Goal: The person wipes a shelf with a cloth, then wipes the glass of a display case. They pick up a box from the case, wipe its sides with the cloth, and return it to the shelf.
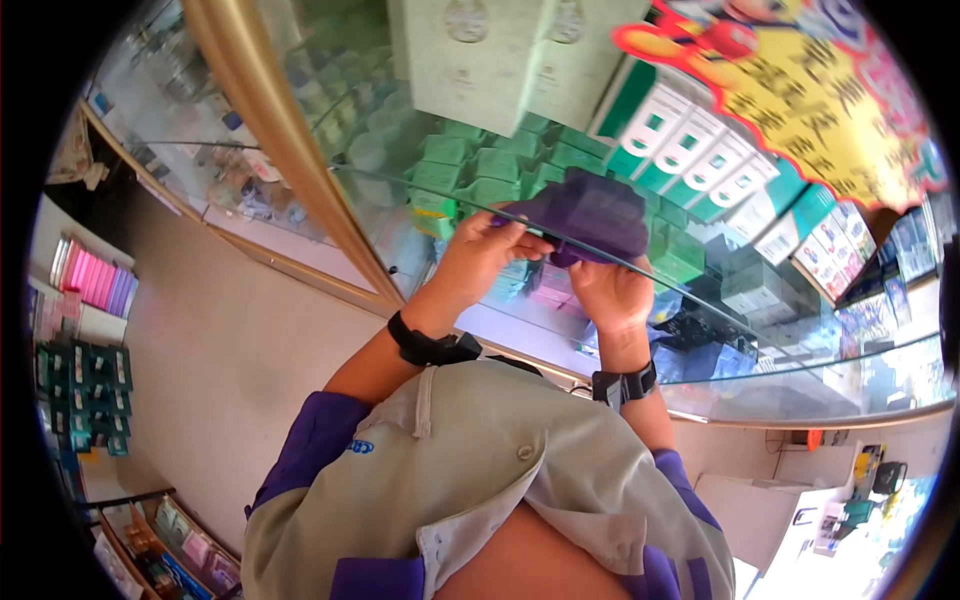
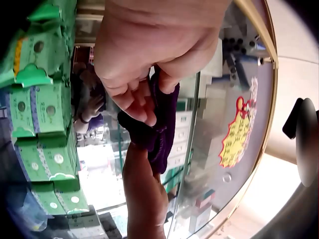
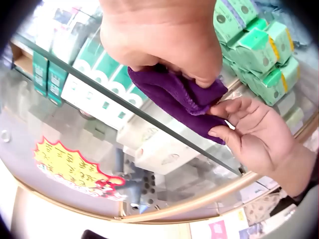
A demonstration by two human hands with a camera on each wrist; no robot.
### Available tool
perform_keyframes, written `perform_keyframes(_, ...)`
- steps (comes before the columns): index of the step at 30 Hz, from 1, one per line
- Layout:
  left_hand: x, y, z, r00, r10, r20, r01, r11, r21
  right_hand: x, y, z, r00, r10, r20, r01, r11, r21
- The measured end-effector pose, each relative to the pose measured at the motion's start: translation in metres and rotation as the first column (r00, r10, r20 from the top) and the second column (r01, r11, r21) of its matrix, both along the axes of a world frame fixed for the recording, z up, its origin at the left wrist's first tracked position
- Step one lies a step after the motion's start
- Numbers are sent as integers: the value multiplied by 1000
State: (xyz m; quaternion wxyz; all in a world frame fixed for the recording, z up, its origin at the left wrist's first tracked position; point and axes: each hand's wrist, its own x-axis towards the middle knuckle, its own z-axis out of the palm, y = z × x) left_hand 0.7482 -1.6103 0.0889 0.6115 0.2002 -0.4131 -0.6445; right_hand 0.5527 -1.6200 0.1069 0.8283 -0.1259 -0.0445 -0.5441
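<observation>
A folded purple cloth (image 1: 595,212) is stretched between both hands at the edge of a glass shelf (image 1: 690,292). My left hand (image 1: 473,262) pinches its left end between thumb and fingers, which shows clearly in the right wrist view, where the cloth (image 3: 174,102) has a stitched edge. The right hand (image 1: 615,296) grips the other end, its fingers curled over the fabric and partly hidden behind it. In the left wrist view the cloth (image 2: 167,119) hangs bunched between the left hand (image 2: 154,50) and the right hand (image 2: 144,191).
Green packs (image 1: 495,165) are stacked inside the glass case behind the cloth. White and green boxes (image 1: 690,150) stand at the back right, below a yellow sign (image 1: 800,110). A gold metal post (image 1: 290,130) rises left of the hands.
</observation>
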Motion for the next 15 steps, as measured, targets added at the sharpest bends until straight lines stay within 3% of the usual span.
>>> perform_keyframes(2,30,5,-5,996,52,-71,-51,998,25,26,-14,-10,986,105,-129,-108,994,-21)
perform_keyframes(3,45,6,-9,974,215,68,-215,977,0,45,-9,7,947,39,-318,-44,999,-9)
perform_keyframes(4,56,7,-14,907,369,202,-367,929,-45,52,-16,-2,931,35,-363,-42,999,-10)
perform_keyframes(5,65,9,-19,781,551,294,-523,834,-175,57,-20,-10,876,-51,-479,2,995,-101)
perform_keyframes(6,75,9,-14,455,802,386,-634,596,-493,61,-22,-14,804,-147,-577,37,980,-198)
perform_keyframes(7,84,14,-9,455,795,402,-627,606,-489,64,-22,-12,711,-275,-647,103,951,-291)
perform_keyframes(8,90,17,-5,458,785,416,-618,618,-485,55,-27,-20,711,-275,-647,105,952,-289)
perform_keyframes(9,93,19,-4,463,782,418,-614,623,-484,37,-34,-34,615,-324,-719,72,931,-357)
perform_keyframes(10,94,20,-4,624,635,455,-596,764,-248,26,-34,-38,506,-377,-776,35,908,-418)
perform_keyframes(11,92,19,-4,769,464,439,-517,856,1,18,-31,-43,499,-265,-825,148,964,-221)
perform_keyframes(12,85,15,-7,779,447,440,-498,867,0,15,-25,-38,494,-276,-824,169,961,-221)
perform_keyframes(13,74,8,-10,910,338,241,-376,917,135,13,-19,-30,521,-198,-830,223,970,-92)
perform_keyframes(14,62,1,-11,976,218,19,-216,946,241,8,-14,-26,556,-126,-822,276,960,40)
perform_keyframes(15,49,-3,-5,980,194,-49,-162,914,372,-11,-18,-49,587,-121,-801,272,961,54)
